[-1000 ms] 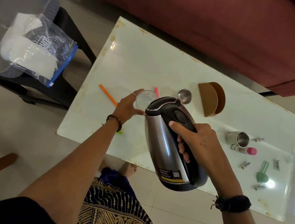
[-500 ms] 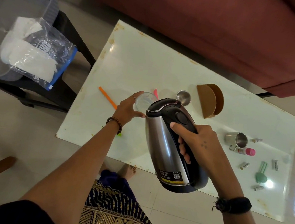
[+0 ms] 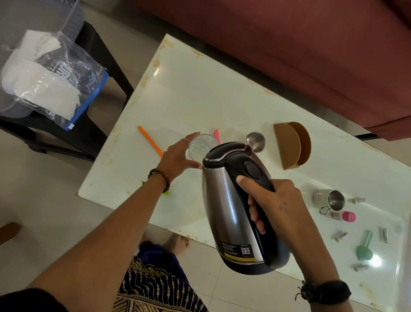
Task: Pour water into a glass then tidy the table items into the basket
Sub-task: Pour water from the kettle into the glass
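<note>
My right hand grips the black handle of a steel electric kettle, which is tilted with its spout over a clear glass. My left hand wraps around the glass on the white table. The kettle's lid hides part of the glass rim, and I cannot see any water stream. A grey slotted basket stands on a black side table at the upper left.
On the table lie an orange stick, a pink item, a steel spoon, a brown holder, a steel mug, a pink-capped tube, a green clip and several batteries. A plastic bag hangs from the basket. A red sofa borders the far side.
The view has shifted slightly; the kettle and both hands keep their hold, with the kettle staying tilted over the glass.
</note>
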Tool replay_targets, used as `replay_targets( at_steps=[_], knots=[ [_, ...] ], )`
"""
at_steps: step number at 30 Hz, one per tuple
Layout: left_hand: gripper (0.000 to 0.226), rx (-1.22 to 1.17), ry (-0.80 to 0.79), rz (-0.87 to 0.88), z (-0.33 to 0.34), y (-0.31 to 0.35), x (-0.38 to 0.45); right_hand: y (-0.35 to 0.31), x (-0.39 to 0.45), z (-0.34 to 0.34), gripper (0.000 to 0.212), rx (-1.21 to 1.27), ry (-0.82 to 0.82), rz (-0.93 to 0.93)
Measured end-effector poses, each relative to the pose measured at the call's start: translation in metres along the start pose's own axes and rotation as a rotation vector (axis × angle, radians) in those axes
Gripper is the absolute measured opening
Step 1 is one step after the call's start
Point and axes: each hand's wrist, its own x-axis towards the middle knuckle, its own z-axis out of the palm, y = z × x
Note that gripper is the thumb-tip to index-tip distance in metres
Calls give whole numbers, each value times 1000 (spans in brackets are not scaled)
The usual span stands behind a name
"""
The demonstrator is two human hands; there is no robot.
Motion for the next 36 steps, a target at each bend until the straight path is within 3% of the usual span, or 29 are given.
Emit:
replay_targets(
  at_steps=[36],
  knots=[
    [84, -18, 4, -6, 0, 1, 0, 5, 5, -3, 41, -35, 7, -37]
  ],
)
